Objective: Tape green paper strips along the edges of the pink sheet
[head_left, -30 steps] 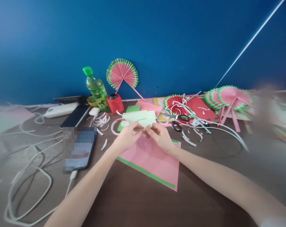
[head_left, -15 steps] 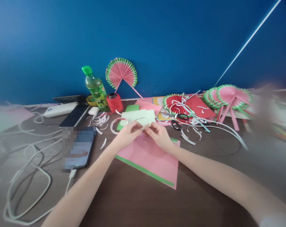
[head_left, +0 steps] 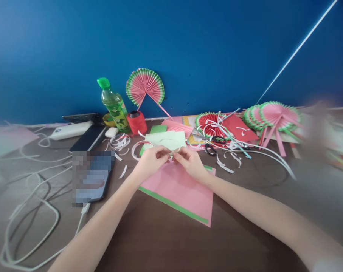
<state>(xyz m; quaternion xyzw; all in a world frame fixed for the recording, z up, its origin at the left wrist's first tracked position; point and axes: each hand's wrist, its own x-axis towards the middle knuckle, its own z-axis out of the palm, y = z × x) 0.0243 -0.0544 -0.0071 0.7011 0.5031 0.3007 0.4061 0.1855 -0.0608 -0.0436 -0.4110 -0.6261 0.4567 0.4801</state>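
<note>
My left hand (head_left: 151, 161) and my right hand (head_left: 190, 162) meet fingertip to fingertip just above a pink paper sheet with a green edge strip (head_left: 179, 190) on the brown table. Both hands pinch a small thin pale strip (head_left: 173, 152) between thumb and fingers; it is too small to name with certainty. A pale green paper sheet (head_left: 166, 140) lies just behind the hands.
A phone (head_left: 92, 175) on a white cable (head_left: 29, 211) lies to the left. At the back stand a green bottle (head_left: 114, 105), a red thread spool (head_left: 136, 121) and a paper fan (head_left: 145, 87) against the blue wall. Scissors (head_left: 211, 148), white strips and more fans (head_left: 269, 117) lie to the right.
Both hands stay pinched together over the pink sheet; only the view has shifted slightly.
</note>
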